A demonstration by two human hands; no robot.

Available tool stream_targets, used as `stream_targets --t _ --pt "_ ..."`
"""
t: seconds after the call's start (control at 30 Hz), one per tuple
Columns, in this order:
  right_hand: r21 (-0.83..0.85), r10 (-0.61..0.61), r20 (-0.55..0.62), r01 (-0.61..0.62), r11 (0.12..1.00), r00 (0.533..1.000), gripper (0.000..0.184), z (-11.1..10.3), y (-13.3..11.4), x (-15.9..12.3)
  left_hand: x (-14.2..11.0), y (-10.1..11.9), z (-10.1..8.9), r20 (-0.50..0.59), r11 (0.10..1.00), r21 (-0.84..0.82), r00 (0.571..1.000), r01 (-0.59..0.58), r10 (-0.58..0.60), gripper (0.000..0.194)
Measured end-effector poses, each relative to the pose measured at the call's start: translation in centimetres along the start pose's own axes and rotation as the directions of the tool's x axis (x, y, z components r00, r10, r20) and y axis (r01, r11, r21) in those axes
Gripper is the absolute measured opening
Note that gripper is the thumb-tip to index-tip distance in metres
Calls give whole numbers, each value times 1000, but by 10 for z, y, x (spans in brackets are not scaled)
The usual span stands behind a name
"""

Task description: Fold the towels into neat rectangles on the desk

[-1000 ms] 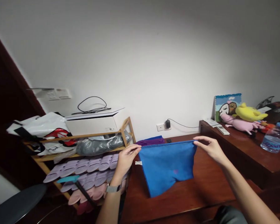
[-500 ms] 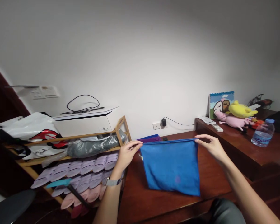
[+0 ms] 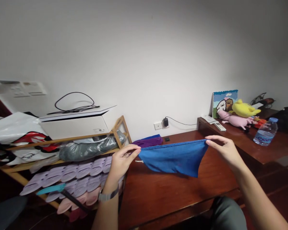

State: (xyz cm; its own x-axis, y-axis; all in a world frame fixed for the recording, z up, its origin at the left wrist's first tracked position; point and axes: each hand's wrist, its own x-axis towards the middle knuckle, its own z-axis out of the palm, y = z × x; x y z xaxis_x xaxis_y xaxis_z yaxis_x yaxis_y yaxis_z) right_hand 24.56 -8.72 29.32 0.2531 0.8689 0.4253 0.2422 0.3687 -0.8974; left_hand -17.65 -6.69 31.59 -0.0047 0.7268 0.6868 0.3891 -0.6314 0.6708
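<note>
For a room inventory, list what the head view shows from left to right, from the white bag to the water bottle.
white plastic bag → white box → left hand → blue cloth → right hand → yellow plush toy → water bottle

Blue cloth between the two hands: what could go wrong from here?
The blue cloth hangs from fingertip pinches of the left hand and right hand, so an edge could slip and drop onto the wooden desk. The left hand is also close to the rack of lilac slippers, so a wide swing might catch them or knock the grey wrapped bundle on the shelf above.
</note>
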Motion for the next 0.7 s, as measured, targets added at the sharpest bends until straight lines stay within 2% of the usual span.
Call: stream_targets --t 0.13,0.23,0.3,0.4,0.47,0.53,0.63,0.7 --pt "3 -55 -51 55 998 997 43 -9 -13 -6 -5 19 -3 -53 998 -45 998 37 -39 27" --pt "-21 -76 -67 75 997 995 43 -3 -10 2 3 7 1 -18 993 -66 995 100 -102 30" --pt "-20 -63 -33 63 998 997 45 8 8 14 10 -19 7 43 985 -89 988 150 -146 34" --pt "-31 -4 79 7 999 997 50 38 60 43 16 -79 25 140 977 -81 972 199 -187 40" --pt "-113 64 142 -48 992 988 51 66 101 62 14 -123 43 177 976 19 960 217 -217 41" --pt "-232 145 150 -108 967 978 48 95 137 74 5 -159 64 164 965 139 956 221 -243 41" --pt "-338 204 119 -154 929 972 43 132 174 63 -24 -190 98 112 945 248 963 211 -244 37" --pt "-388 221 100 -166 907 970 43 149 192 32 -52 -199 120 112 937 291 966 192 -233 32"
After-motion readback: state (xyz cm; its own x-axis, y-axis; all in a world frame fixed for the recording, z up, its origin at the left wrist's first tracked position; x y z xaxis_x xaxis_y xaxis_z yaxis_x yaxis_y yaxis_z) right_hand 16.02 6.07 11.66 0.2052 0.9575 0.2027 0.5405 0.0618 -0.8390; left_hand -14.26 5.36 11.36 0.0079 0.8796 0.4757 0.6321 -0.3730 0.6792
